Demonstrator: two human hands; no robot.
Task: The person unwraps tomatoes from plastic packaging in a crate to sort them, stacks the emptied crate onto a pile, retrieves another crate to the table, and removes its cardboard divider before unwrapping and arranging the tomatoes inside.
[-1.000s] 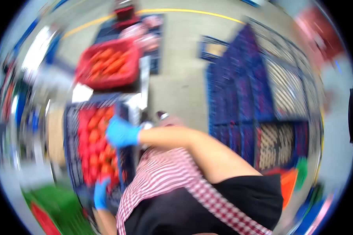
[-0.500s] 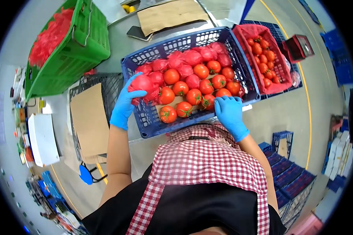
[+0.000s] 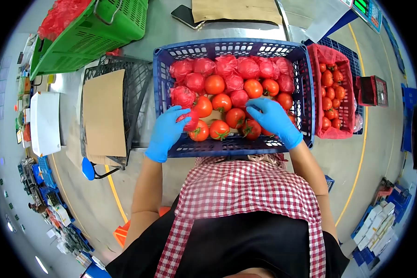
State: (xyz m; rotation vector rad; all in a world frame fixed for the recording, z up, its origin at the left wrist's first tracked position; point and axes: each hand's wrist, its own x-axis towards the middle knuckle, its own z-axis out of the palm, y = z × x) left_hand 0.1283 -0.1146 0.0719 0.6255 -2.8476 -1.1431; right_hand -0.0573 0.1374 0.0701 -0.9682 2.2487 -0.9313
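Note:
A blue plastic crate (image 3: 234,152) holds loose red tomatoes (image 3: 221,102) at its front and middle, some with green stems. Tomatoes in red mesh wraps (image 3: 226,66) fill its back rows and left side. My left hand (image 3: 167,132), in a blue glove, closes its fingers on a wrapped tomato (image 3: 190,121) at the crate's front left corner. Over the right part of the crate is my right hand (image 3: 277,121), also gloved, with its fingers bent and apart above the loose tomatoes; it partly hides some of them.
On the left stands a green crate (image 3: 95,41) of red mesh wraps (image 3: 62,17). Cardboard (image 3: 105,113) lies on a black crate (image 3: 141,83). A phone (image 3: 186,16) and a cardboard sheet (image 3: 238,10) lie behind. A red-lined crate (image 3: 331,129) of tomatoes is on the right.
My left hand has moved from the crate's left edge forward to its front left tomatoes. My right hand has left the front rim and is over the tomatoes. The view has turned.

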